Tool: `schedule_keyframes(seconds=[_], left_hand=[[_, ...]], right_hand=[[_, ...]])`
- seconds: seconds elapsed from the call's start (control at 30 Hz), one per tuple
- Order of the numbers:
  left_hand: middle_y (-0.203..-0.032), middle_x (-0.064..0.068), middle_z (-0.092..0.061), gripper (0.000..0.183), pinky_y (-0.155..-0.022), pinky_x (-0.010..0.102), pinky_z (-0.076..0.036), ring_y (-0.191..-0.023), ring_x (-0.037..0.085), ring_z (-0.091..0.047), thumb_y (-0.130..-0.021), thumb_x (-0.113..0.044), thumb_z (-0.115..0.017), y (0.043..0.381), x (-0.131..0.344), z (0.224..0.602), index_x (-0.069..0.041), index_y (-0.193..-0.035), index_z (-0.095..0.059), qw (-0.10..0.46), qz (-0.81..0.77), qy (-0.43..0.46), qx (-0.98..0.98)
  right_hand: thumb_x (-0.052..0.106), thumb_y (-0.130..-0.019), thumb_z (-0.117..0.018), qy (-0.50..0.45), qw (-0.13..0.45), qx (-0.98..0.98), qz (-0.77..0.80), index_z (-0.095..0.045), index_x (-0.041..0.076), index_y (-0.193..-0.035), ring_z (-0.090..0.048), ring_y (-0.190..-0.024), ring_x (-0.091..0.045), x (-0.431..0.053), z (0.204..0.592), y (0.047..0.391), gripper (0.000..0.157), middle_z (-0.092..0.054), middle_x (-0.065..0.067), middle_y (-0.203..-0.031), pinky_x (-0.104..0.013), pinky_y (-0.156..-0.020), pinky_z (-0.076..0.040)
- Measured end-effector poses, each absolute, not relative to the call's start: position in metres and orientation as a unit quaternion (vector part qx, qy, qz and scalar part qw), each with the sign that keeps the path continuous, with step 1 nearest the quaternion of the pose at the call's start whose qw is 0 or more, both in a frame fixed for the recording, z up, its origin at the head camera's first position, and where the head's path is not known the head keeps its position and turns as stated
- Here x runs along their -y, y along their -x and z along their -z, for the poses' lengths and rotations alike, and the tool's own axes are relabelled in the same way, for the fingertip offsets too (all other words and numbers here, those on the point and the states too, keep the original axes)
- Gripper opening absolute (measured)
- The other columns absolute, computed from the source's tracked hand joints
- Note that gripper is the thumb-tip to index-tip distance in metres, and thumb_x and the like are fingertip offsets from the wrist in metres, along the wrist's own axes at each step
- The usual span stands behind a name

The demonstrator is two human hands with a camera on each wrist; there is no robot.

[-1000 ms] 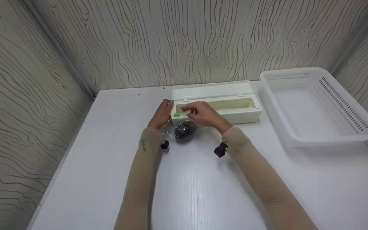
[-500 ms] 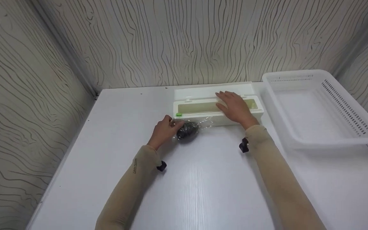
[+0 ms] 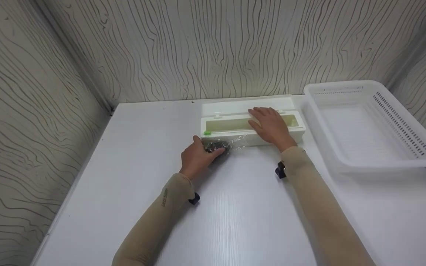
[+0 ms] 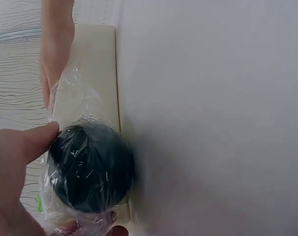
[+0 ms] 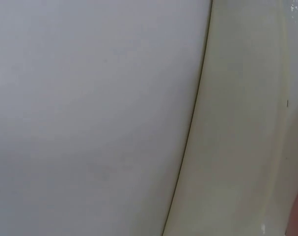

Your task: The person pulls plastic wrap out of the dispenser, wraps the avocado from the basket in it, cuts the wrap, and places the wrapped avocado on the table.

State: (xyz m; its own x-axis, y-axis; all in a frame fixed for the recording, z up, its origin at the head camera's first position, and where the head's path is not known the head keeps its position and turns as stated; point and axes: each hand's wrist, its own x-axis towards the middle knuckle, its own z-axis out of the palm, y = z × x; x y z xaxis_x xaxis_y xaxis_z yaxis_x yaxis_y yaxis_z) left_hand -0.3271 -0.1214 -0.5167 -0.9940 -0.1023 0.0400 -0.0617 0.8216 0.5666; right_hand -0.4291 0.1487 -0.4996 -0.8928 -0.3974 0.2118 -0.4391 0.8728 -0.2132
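Observation:
My left hand (image 3: pixel 196 157) holds a dark round object (image 4: pixel 92 167) wrapped in clear cling film (image 4: pixel 82 96), with its thumb over the near side and other fingertips showing past the far side in the left wrist view. What the object is under the film I cannot tell. Right behind it stands a long white cling film dispenser (image 3: pixel 261 139), its lid (image 3: pixel 242 105) tipped back and a green slider (image 3: pixel 207 132) at the left end of its front rim. Across the dispenser's opening rests my right hand (image 3: pixel 270 127), fingers extended; only its edge enters the right wrist view.
A white plastic basket (image 3: pixel 331 140) with slotted sides stands on the right of the white table (image 3: pixel 142 147). Wood-patterned panels (image 3: pixel 198 51) rise behind the table and at both sides.
The right hand has moved right, from the dispenser's left end to its right half. My left hand has come from the dispenser's left end onto the wrapped object, its thumb now across it.

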Motion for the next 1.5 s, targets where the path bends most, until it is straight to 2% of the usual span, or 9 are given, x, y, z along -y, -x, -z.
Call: schedule_keyframes(seconds=[0.2,0.33,0.43,0.57,0.67,0.9,1.07,1.2,1.5], left_hand=[[-0.096,0.007,-0.064,0.073,-0.072,0.039,-0.05,-0.082,0.024,-0.061,-0.074,-0.072,-0.063,0.327,0.138,0.516,-0.012,-0.114,-0.048,0.005,0.32,0.002,0.948],[-0.123,0.011,-0.059,0.071,-0.093,0.044,-0.047,-0.11,0.028,-0.057,-0.082,-0.06,-0.064,0.325,0.148,0.514,-0.012,-0.13,-0.044,-0.038,0.344,0.033,0.938],[-0.133,0.01,-0.053,0.079,-0.101,0.044,-0.043,-0.123,0.028,-0.051,-0.079,-0.062,-0.065,0.322,0.145,0.512,-0.011,-0.134,-0.041,-0.054,0.349,0.023,0.935],[-0.127,0.01,-0.057,0.087,-0.095,0.043,-0.047,-0.116,0.027,-0.056,-0.073,-0.07,-0.066,0.321,0.13,0.516,-0.008,-0.13,-0.041,-0.024,0.32,0.012,0.947],[-0.132,0.014,-0.054,0.09,-0.097,0.043,-0.046,-0.12,0.029,-0.054,-0.078,-0.063,-0.066,0.322,0.127,0.518,-0.004,-0.138,-0.036,-0.017,0.301,0.031,0.953],[-0.133,0.012,-0.048,0.079,-0.104,0.044,-0.04,-0.124,0.029,-0.049,-0.084,-0.046,-0.069,0.322,0.149,0.509,-0.01,-0.144,-0.032,-0.079,0.302,0.095,0.945],[-0.13,0.012,-0.046,0.074,-0.102,0.046,-0.042,-0.12,0.028,-0.05,-0.086,-0.042,-0.067,0.32,0.156,0.503,-0.013,-0.145,-0.033,-0.094,0.274,0.114,0.95],[-0.131,0.012,-0.045,0.074,-0.102,0.044,-0.042,-0.119,0.027,-0.05,-0.086,-0.036,-0.065,0.319,0.154,0.503,-0.009,-0.146,-0.031,-0.086,0.262,0.108,0.955],[-0.117,0.01,-0.056,0.078,-0.084,0.045,-0.05,-0.103,0.027,-0.059,-0.082,-0.06,-0.062,0.324,0.132,0.516,-0.007,-0.137,-0.043,0.006,0.246,0.042,0.968]], right_hand=[[0.042,-0.101,-0.041,-0.226,0.087,0.958,-0.153,-0.035,0.019,-0.148,-0.029,-0.14,-0.031,-0.146,0.496,0.426,0.053,-0.037,-0.01,-0.15,-0.047,-0.118,-0.013],[0.037,-0.099,-0.048,-0.256,0.112,0.942,-0.184,-0.04,0.02,-0.146,-0.034,-0.137,-0.03,-0.131,0.494,0.422,0.05,-0.043,-0.009,-0.145,-0.048,-0.115,-0.022],[0.035,-0.098,-0.051,-0.308,0.122,0.921,-0.207,-0.046,0.02,-0.142,-0.042,-0.13,-0.027,-0.111,0.491,0.414,0.046,-0.05,-0.007,-0.138,-0.047,-0.11,-0.032],[0.031,-0.097,-0.055,-0.371,0.122,0.896,-0.213,-0.054,0.021,-0.136,-0.051,-0.121,-0.022,-0.083,0.489,0.404,0.04,-0.057,-0.003,-0.129,-0.042,-0.104,-0.041],[0.025,-0.096,-0.059,-0.399,0.111,0.887,-0.203,-0.056,0.02,-0.134,-0.052,-0.12,-0.021,-0.071,0.491,0.401,0.039,-0.058,-0.002,-0.129,-0.039,-0.103,-0.042],[0.014,-0.093,-0.063,-0.441,0.119,0.865,-0.206,-0.056,0.023,-0.135,-0.057,-0.103,-0.019,-0.064,0.498,0.4,0.044,-0.06,-0.002,-0.118,-0.035,-0.088,-0.05],[0.007,-0.095,-0.059,-0.466,0.112,0.854,-0.2,-0.053,0.029,-0.137,-0.054,-0.09,-0.016,-0.058,0.498,0.4,0.048,-0.057,-0.003,-0.11,-0.031,-0.078,-0.05],[0.006,-0.095,-0.057,-0.467,0.098,0.854,-0.208,-0.055,0.03,-0.136,-0.047,-0.081,-0.015,-0.055,0.497,0.399,0.047,-0.053,-0.002,-0.098,-0.028,-0.072,-0.046],[0.006,-0.094,-0.059,-0.454,0.09,0.861,-0.213,-0.057,0.03,-0.134,-0.041,-0.076,-0.015,-0.053,0.495,0.399,0.047,-0.047,-0.002,-0.088,-0.028,-0.068,-0.042]])
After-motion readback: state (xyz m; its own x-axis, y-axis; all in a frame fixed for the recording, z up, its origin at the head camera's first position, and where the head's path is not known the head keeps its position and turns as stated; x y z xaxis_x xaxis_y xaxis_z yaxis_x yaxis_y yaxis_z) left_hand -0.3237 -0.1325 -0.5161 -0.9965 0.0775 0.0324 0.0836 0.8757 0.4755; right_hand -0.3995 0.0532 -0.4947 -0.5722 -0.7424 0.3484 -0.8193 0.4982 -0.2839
